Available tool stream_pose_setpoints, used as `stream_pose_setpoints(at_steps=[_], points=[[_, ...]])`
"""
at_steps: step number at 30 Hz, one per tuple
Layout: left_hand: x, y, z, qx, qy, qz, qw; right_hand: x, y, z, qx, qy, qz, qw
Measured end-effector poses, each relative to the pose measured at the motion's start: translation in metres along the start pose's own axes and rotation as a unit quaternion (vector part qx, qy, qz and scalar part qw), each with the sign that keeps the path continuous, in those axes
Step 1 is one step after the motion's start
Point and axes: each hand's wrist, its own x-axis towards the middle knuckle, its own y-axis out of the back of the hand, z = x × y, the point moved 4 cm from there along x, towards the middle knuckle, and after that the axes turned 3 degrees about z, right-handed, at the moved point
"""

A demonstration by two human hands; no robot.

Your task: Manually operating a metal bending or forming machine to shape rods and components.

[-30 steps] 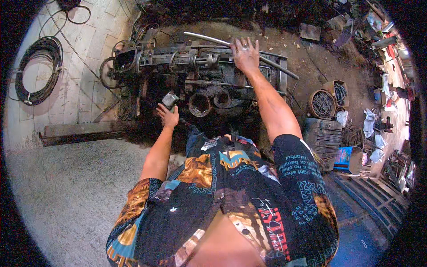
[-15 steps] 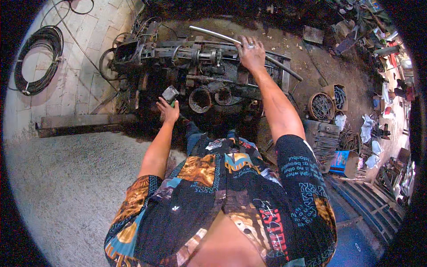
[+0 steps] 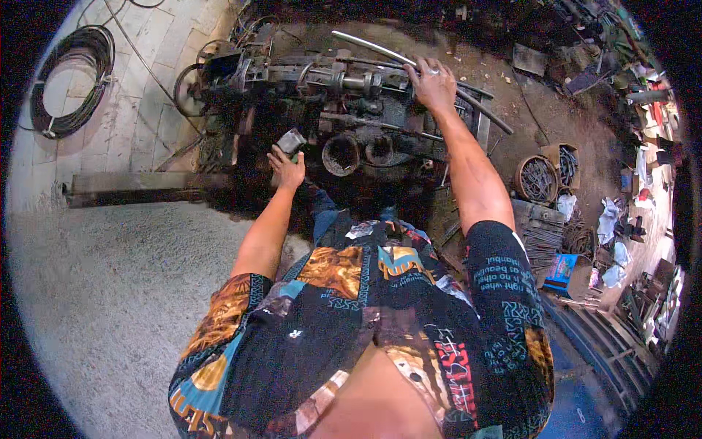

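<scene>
A dark, greasy machine (image 3: 358, 82) stands in front of me, with two round openings in its near side. Above its right end, my right hand (image 3: 436, 88) is closed from above over a long, slightly bent metal rod (image 3: 373, 47). The rod's bright end points far left and its darker end slopes down to the right. At the machine's near left side, my left hand (image 3: 288, 168) has its fingers curled at a grey block-shaped piece (image 3: 291, 140) with a green part below it. Whether this piece is fixed to the machine I cannot tell.
A coil of black cable (image 3: 73, 80) hangs on the pale wall at left, above a long beam (image 3: 135, 189). At right stand a round basket of metal pieces (image 3: 536, 178), a box of rods (image 3: 564, 164) and a blue box (image 3: 561, 269). A blue metal frame (image 3: 599, 351) lies nearer.
The whole view has shifted, so the machine and both hands sit further right and mostly a little higher in the picture. Both hands keep their holds.
</scene>
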Motion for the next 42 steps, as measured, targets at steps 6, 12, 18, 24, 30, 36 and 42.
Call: stream_pose_setpoints(at_steps=[6,12,18,24,30,36,42], points=[[-0.003,0.003,0.004,-0.010,-0.002,-0.006,1.000,0.000,-0.001,0.000,-0.005,0.008,0.010,1.000],[-0.003,0.006,0.006,0.007,0.018,-0.024,1.000,-0.002,-0.011,0.005,-0.028,-0.010,-0.021,0.999],[-0.003,0.000,0.004,0.007,0.024,-0.046,0.999,-0.002,-0.003,0.003,-0.043,-0.003,0.018,0.999],[0.005,-0.015,-0.020,0.029,-0.005,-0.034,0.999,0.000,0.001,-0.002,-0.020,0.000,0.023,1.000],[0.001,-0.016,-0.012,0.010,0.022,-0.063,0.998,-0.005,-0.004,0.006,-0.032,0.003,0.072,0.997],[0.000,-0.016,-0.017,0.018,0.027,-0.067,0.997,-0.003,-0.004,0.004,-0.030,-0.006,0.027,0.999],[-0.001,-0.015,-0.013,-0.019,0.070,-0.104,0.992,-0.002,-0.004,0.008,-0.026,0.003,0.051,0.998]])
